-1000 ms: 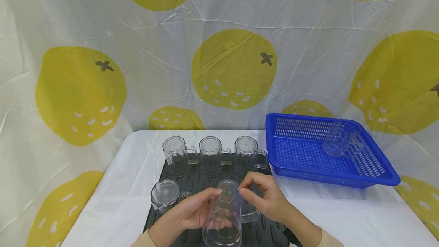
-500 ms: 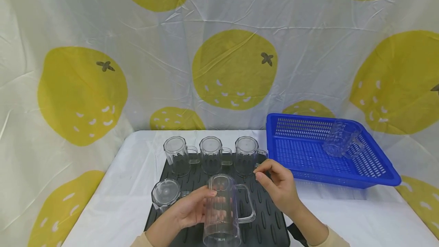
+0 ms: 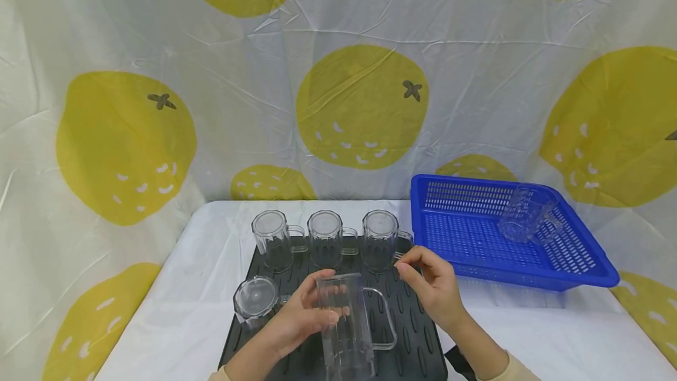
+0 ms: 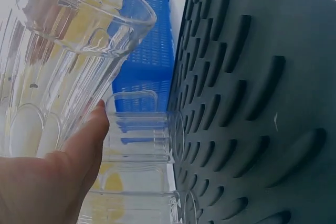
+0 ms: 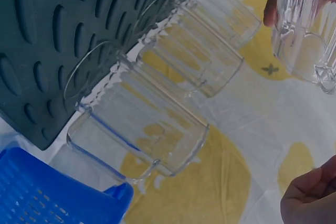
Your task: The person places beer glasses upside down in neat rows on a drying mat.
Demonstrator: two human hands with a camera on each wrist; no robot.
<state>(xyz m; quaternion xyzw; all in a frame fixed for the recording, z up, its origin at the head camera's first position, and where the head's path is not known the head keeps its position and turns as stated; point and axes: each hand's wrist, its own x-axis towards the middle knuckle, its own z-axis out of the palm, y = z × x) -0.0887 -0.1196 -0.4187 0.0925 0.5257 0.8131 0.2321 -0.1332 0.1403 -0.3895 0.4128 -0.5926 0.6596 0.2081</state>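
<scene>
In the head view my left hand (image 3: pixel 304 319) grips the clear glass mug (image 3: pixel 346 334) around its left side. The mug is tilted over the dark ribbed mat (image 3: pixel 404 343), its handle pointing right. My right hand (image 3: pixel 431 287) is apart from that mug, fingers curled and thumb tip close to the index finger; nothing shows between them. Behind, three upturned glass mugs stand in a row: a left mug (image 3: pixel 272 243), a middle mug (image 3: pixel 325 243) and a right mug (image 3: pixel 379 243). Another upturned mug (image 3: pixel 255 298) stands at the mat's left, partly hidden by my left hand.
A blue perforated basket (image 3: pixel 449 263) stands at the right of the white-covered table (image 3: pixel 185 287). One glass mug (image 3: pixel 520 216) lies on its side in it. A white curtain (image 3: pixel 238 104) with yellow fruit prints hangs close behind the table.
My right hand has moved off the held mug, to the right and slightly up. My left hand has turned the mug, and its grip has shifted. The other mugs stand still.
</scene>
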